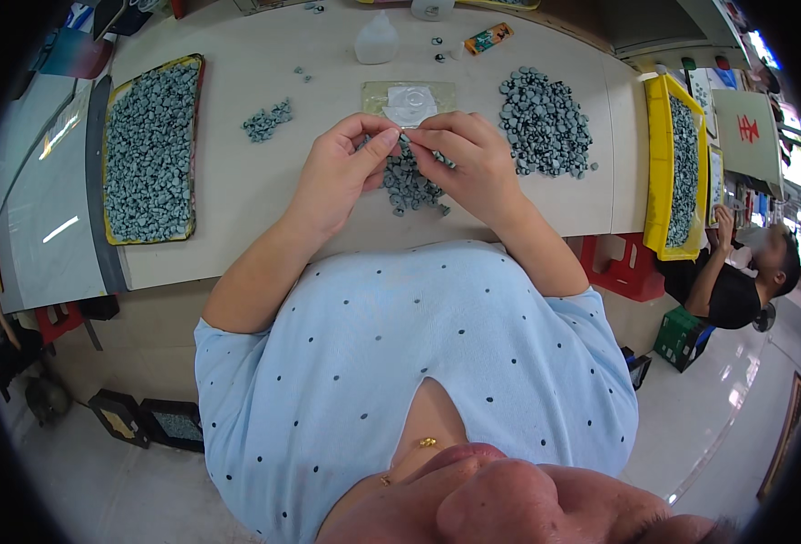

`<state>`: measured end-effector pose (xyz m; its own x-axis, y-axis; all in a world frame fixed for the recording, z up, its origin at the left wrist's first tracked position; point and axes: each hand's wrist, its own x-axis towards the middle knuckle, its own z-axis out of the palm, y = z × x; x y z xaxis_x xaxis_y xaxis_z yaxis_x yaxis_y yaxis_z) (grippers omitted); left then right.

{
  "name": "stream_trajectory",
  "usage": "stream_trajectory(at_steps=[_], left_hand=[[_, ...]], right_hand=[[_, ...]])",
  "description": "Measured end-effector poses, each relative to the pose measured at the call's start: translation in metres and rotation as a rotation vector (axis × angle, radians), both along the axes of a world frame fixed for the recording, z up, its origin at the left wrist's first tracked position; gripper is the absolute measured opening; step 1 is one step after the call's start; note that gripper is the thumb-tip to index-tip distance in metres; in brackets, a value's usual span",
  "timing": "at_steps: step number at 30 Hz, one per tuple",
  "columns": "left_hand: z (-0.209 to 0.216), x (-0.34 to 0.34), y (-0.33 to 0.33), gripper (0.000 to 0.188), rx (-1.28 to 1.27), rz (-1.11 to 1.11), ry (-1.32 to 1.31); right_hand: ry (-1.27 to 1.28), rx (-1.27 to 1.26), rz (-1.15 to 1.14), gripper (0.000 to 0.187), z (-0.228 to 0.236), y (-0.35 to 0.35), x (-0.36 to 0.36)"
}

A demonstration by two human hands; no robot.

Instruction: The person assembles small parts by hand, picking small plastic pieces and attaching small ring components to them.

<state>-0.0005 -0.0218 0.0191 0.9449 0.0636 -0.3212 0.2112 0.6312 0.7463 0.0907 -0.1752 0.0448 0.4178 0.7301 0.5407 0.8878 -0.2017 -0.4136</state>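
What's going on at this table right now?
A person's left hand and right hand meet above the middle pile of small grey-green pieces, fingertips close together; whatever they pinch is too small to make out. On the table, a bigger pile lies to the right and a small cluster to the left. Similar pieces fill a tray at far left and a yellow bin at far right.

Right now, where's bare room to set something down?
Bare tabletop lies between the left tray and left forearm; a narrow strip parts the right pebble-like pile from the yellow bin. Crowded: around the central pile, left hand and right hand.
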Motion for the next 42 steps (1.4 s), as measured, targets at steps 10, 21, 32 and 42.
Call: stream_trajectory(at_steps=[10, 21, 32, 42], left_hand=[[0.0019, 0.0002, 0.0008, 0.013, -0.031, -0.033, -0.031], [0.0033, -0.0024, 0.0034, 0.011, -0.179, -0.059, -0.033], [0.0062, -0.0039, 0.0035, 0.016, -0.172, -0.117, 0.018], [0.0076, -0.0044, 0.0037, 0.021, -0.163, -0.116, 0.007]], right_hand=[[0.043, 0.023, -0.026, 0.022, 0.0032, -0.0011, -0.0006], [0.049, 0.037, -0.057, 0.022, 0.0037, 0.0012, -0.004], [0.342, 0.087, -0.066, 0.016, 0.0066, 0.0035, -0.0086], [0.875, 0.073, -0.064, 0.011, 0.0038, -0.0018, -0.0078]])
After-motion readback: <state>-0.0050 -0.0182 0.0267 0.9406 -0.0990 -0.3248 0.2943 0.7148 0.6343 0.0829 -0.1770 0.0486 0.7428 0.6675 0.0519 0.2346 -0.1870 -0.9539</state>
